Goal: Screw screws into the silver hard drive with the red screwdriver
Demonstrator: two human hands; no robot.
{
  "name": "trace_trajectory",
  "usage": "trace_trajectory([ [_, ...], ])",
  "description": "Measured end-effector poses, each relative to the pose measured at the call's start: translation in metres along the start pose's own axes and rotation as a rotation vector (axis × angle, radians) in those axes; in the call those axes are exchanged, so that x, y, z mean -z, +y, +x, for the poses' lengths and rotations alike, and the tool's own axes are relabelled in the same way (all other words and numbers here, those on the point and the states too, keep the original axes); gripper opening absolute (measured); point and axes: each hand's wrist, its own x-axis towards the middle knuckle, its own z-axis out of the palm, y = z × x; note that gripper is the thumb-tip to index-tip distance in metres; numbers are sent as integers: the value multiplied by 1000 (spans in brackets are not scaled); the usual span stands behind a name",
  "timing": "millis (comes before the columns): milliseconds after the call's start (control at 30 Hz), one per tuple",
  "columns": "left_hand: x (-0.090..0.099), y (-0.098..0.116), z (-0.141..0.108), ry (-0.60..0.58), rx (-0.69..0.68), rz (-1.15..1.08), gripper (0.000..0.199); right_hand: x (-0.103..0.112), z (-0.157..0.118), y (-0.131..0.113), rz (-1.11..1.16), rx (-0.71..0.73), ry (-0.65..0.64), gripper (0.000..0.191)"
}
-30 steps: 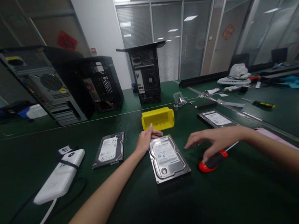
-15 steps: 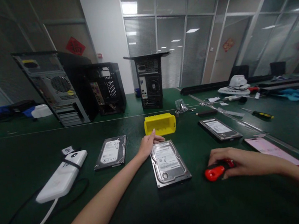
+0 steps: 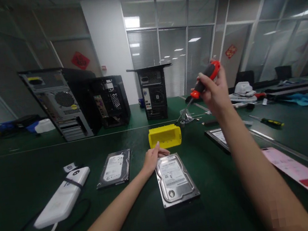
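1. Head view, your grip: your right hand (image 3: 216, 92) is wrapped round the screwdriver (image 3: 209, 71), raised above and to the right of the yellow bin (image 3: 163, 129); the shaft slants down toward the bin's right end; your left hand (image 3: 151, 159) lies loose at the bin's near left corner, fingers spread along the far edge of the near hard drive (image 3: 176, 179), clasping nothing (whether they press on it, I cannot tell).

2. Head view, how far along: the near hard drive lies label up on your side of the bin, its cover looking in place; the screwdriver is in hand, but its tip is not yet on that drive; I'd judge this an early stage; the left hard drive (image 3: 114, 168), left of the bin, and the right hard drive (image 3: 217, 137), right of it and partly behind your forearm, lie untouched.

3. Head view, containers: the yellow bin's mouth faces you; small dark specks show inside, too small to tell as screws or holes; a clear bag (image 3: 186, 116) sits beyond the bin's right end, contents unclear; the middle computer case (image 3: 153, 92) stands upright beyond the bin.
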Motion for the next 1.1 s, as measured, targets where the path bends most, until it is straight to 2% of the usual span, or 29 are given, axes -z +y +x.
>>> trace_trajectory([
  [100, 0, 0, 1, 8, 0, -5, 71, -16, -10, 16, 153, -108, 14, 65],
  [167, 0, 0, 1, 12, -5, -15, 71, -23, -19, 23, 216, -165, -53, 63],
  [233, 0, -1, 2, 16, -6, -20, 71, -29, -28, 30, 222, -196, -74, 57],
  [333, 0, -1, 2, 14, 1, -21, 71, -34, -36, 39, 228, -368, -101, 40],
  [467, 0, -1, 2, 15, 3, -14, 71, -38, -44, 48, 241, -492, -86, 40],
  [600, 0, -1, 2, 20, -8, 1, 71, -40, -48, 51, 326, -487, -67, 38],
  [733, 0, -1, 2, 15, -9, 9, 71, -45, -53, 52, 383, -454, -114, 35],
  [1100, -1, 0, 1, 17, 0, 2, 69, -58, -63, 51, 364, -390, -125, 35],
])
